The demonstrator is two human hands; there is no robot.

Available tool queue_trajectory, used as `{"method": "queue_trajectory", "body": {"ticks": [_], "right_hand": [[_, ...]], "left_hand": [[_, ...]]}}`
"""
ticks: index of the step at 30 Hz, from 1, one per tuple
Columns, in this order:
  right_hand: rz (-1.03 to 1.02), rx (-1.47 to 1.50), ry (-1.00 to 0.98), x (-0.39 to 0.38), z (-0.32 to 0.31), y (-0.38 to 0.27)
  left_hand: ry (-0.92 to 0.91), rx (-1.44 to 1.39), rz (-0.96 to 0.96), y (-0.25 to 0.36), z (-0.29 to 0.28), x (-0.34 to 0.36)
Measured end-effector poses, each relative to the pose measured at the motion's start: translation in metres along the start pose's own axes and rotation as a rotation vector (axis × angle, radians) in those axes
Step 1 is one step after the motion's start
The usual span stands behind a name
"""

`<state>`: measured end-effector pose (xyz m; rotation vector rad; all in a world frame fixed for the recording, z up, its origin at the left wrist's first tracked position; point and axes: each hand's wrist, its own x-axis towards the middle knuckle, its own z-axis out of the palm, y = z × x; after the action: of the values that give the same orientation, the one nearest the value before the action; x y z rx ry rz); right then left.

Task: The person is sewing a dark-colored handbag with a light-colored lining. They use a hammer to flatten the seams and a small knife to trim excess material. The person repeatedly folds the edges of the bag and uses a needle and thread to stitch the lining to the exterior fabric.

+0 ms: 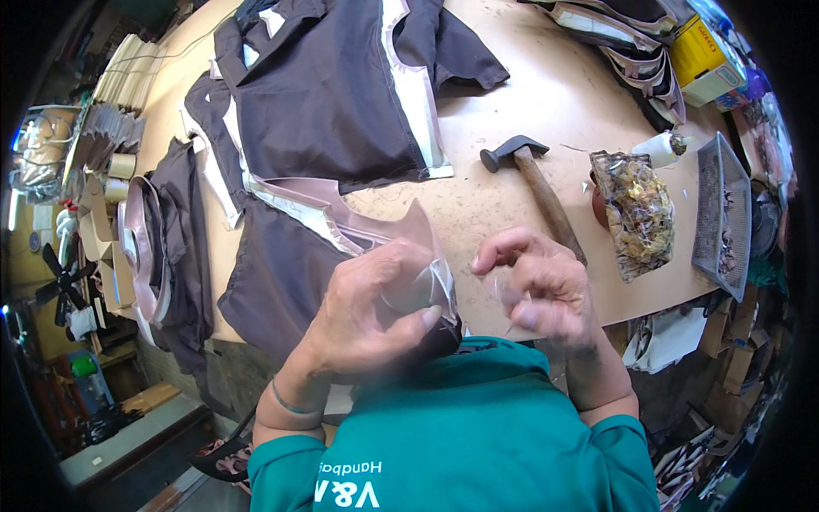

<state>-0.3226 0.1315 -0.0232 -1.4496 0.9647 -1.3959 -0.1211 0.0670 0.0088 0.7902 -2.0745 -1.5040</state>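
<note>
Underneath, a pale table (589, 85) carries a big dark cloth (333, 94) toward its far side. Nearer, a pink-edged piece (277, 260) lies partly on the table by its front edge, its pink and white border reaching the left hand. Well off to the right is a mesh basket (706, 213); a hammer (550, 200) lies just beyond the right hand. The left hand (354, 311) curls round that border, thumb against it. The right hand (546, 290), half-closed, is blurred; whether it grips anything I can't tell.
</note>
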Motion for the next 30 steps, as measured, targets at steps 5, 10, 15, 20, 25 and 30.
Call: {"method": "queue_trajectory", "body": {"ticks": [5, 10, 15, 20, 25, 30], "right_hand": [[0.213, -0.302, 0.046, -0.017, -0.007, 0.001], [0.255, -0.198, 0.128, -0.022, 0.0, 0.011], [0.011, -0.445, -0.05, -0.022, -0.018, 0.023], [0.247, -0.08, 0.068, -0.021, -0.006, 0.015], [0.195, -0.053, -0.089, 0.0, 0.013, 0.01], [0.365, 0.3, -0.055, 0.007, 0.018, 0.014]], "left_hand": [[0.019, -0.016, -0.001, -0.006, 0.003, 0.0], [0.003, 0.01, 0.001, -0.012, 0.006, 0.002], [-0.008, 0.039, -0.055, -0.012, 0.004, 0.003], [0.013, 0.035, -0.045, -0.017, 0.009, 0.003], [0.007, 0.022, -0.042, -0.011, 0.009, 0.007], [0.019, 0.002, -0.052, -0.011, 0.004, 0.006]]}}
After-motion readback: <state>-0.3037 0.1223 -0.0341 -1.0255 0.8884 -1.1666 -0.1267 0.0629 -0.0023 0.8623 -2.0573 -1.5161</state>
